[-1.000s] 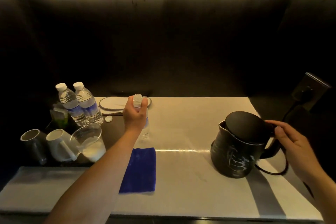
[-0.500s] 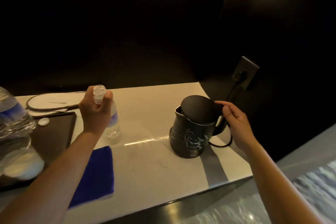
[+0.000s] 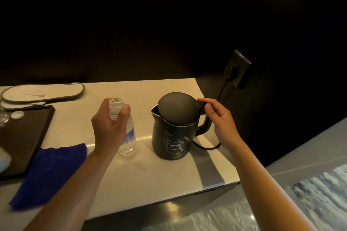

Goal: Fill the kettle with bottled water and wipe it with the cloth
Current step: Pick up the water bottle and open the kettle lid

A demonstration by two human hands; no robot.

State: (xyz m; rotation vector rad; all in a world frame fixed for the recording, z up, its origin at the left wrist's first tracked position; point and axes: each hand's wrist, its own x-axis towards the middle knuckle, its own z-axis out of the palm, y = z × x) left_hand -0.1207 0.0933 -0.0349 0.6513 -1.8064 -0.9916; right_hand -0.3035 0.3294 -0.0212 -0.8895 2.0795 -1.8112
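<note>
A black kettle (image 3: 172, 140) with white marbling stands on the pale counter (image 3: 150, 172), its round lid (image 3: 178, 110) tilted up off the rim. My right hand (image 3: 219, 120) pinches the lid's rear edge above the handle. My left hand (image 3: 109, 127) grips the neck of a clear uncapped water bottle (image 3: 129, 137), held upright just left of the kettle with its base at the counter. A blue cloth (image 3: 50, 172) lies flat to the left of my left forearm.
A black tray (image 3: 24, 137) sits at the left with a white bottle cap (image 3: 17, 114) on it. A white slipper (image 3: 43, 93) lies behind it. The kettle's cord (image 3: 206, 147) runs to a wall socket (image 3: 238, 67). The counter ends just right of the kettle.
The view has swung right and closer, pushing the spare bottles and cups out of sight. Both hands keep their hold; bottle and kettle stay where they were.
</note>
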